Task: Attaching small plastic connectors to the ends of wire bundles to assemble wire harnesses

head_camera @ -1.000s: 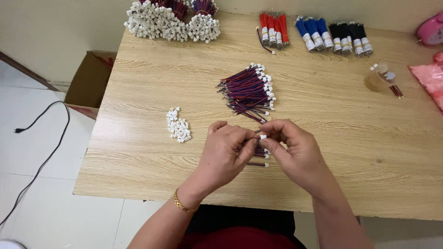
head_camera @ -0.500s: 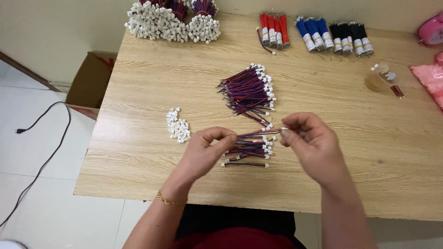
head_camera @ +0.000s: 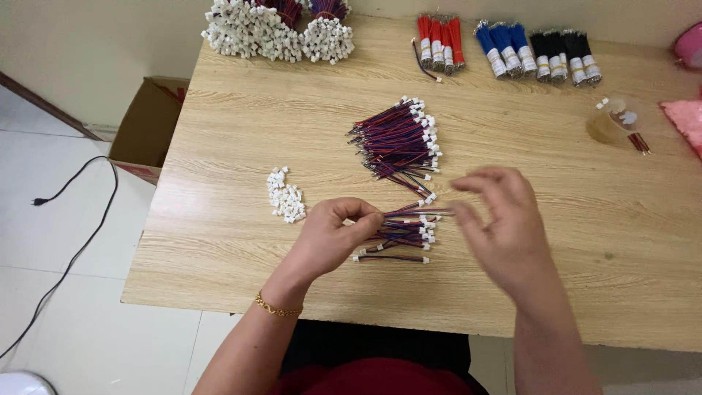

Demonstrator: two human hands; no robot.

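Since half a second ago my right hand has drifted right, fingers apart and empty, blurred. My left hand pinches the left ends of a small bunch of red-and-blue wire leads with white plugs, pinning them on the pale wooden tabletop. A loose heap of white plastic connectors sits just left, handy. White tiled floor and a brown cardboard box lie far left.

An open brown cardboard box stands on the floor at 9 o'clock, against the tabletop's left edge. A pink plastic bag lies at 3 o'clock, cut by the frame.
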